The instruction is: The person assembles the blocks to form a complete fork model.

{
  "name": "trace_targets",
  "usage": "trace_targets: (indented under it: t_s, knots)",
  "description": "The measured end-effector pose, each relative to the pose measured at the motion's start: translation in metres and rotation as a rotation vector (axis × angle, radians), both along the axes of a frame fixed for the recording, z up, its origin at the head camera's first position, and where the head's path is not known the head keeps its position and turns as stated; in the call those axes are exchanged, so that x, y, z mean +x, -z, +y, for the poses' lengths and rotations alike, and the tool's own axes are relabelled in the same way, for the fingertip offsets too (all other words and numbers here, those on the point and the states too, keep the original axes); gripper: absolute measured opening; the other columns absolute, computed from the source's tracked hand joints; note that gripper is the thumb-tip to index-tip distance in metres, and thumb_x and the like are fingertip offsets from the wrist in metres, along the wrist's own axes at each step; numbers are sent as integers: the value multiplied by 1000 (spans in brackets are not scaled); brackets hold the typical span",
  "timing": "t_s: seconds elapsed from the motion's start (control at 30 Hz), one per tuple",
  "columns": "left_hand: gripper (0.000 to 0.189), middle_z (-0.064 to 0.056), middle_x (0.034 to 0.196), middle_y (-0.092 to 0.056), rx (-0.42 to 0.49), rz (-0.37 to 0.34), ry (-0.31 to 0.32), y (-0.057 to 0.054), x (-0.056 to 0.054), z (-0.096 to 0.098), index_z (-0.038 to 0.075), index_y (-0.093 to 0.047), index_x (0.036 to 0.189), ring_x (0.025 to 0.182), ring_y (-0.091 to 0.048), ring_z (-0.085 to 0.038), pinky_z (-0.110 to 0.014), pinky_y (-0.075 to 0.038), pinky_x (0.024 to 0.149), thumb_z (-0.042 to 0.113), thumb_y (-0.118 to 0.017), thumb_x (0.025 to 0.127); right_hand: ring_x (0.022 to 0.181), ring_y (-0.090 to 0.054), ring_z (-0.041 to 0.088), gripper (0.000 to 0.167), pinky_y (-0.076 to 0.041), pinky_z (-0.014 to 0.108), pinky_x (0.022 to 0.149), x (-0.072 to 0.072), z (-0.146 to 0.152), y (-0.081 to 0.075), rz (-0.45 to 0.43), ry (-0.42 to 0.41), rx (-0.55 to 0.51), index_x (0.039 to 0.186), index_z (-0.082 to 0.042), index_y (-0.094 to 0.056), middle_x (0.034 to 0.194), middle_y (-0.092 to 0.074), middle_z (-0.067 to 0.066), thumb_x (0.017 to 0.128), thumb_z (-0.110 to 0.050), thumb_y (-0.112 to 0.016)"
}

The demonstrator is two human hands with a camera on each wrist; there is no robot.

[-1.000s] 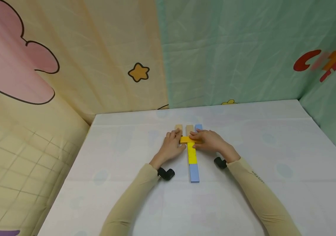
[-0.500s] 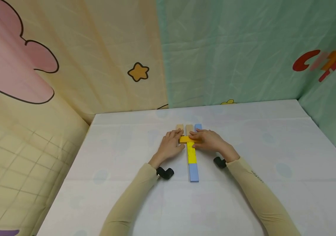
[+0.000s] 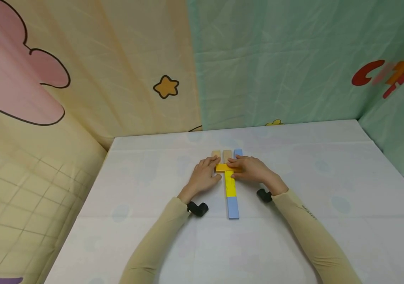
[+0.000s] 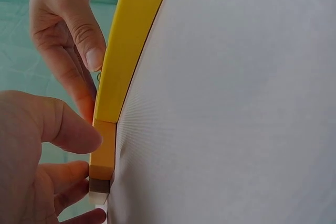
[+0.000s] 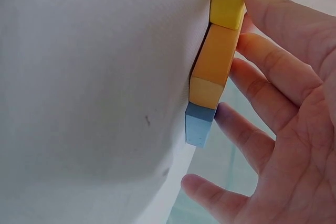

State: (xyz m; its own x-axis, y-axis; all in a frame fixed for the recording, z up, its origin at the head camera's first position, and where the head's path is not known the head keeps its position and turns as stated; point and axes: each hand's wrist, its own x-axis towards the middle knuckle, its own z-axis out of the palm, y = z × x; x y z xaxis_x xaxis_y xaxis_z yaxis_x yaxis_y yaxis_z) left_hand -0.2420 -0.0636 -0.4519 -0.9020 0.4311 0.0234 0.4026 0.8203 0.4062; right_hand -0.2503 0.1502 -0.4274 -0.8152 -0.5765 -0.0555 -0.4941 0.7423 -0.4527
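Flat wooden blocks lie on the white table. An orange block lies crosswise, with a yellow block and then a blue block in line toward the person. Beyond the orange one, two tan blocks and a second blue block point away, side by side. My left hand has its fingertips at the left tan block and the orange block's left end. Relaxed fingers of my right hand rest over the orange block's right end and the far blue block, its thumb at the yellow block.
The white cloth-covered table ends at a printed curtain behind and at the sides. Black wrist cameras sit on both wrists, close to the table.
Over the last second the left tan block has shifted slightly right, toward the middle one, with my left fingertips on it. My right hand stays in place.
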Motion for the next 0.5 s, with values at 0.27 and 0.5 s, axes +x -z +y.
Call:
trace_targets:
  t_s: [0.27, 0.5]
  knots:
    - [54, -3, 143, -42, -10, 22, -1, -3, -6, -2, 14, -44, 143, 125, -40, -24, -41, -34, 99, 27, -57, 92, 135, -30, 30, 52, -27, 59, 101, -1, 0, 1, 8, -11, 6, 135, -7, -52, 141, -45, 3, 89, -27, -68]
    - [46, -4, 136, -48, 23, 8, -1, -6, -12, -3, 13, -51, 138, 116, -45, -24, -40, -38, 94, 20, -55, 92, 136, -30, 30, 53, -21, 66, 100, -2, -1, 0, 11, -3, 44, 135, -8, -52, 142, -44, 2, 89, -30, -67]
